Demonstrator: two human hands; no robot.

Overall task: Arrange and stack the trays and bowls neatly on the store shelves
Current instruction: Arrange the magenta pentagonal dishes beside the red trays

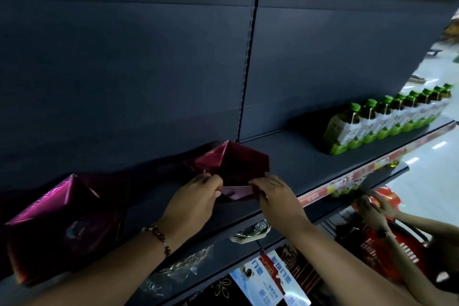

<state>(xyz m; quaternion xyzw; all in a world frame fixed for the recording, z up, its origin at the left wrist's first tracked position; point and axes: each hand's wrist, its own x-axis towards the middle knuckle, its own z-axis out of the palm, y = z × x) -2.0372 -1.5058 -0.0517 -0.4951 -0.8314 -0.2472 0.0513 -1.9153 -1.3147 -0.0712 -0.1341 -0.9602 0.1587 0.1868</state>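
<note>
Both my grips, left hand (198, 196) and right hand (269, 190), are pinching the red tray's (233, 161) near edge on the shelf (293, 156), so I'd slide it back squarely, keeping pressure even.

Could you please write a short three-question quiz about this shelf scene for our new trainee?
1. True or false: both hands touch the dark red shiny folded tray on the dark shelf.
2. What colour are the caps on the row of bottles to the right? A red, B green, C white.
3. Which wrist wears the beaded bracelet?

Key:
1. True: the left hand and the right hand hold its front edge.
2. B.
3. The left.
</note>
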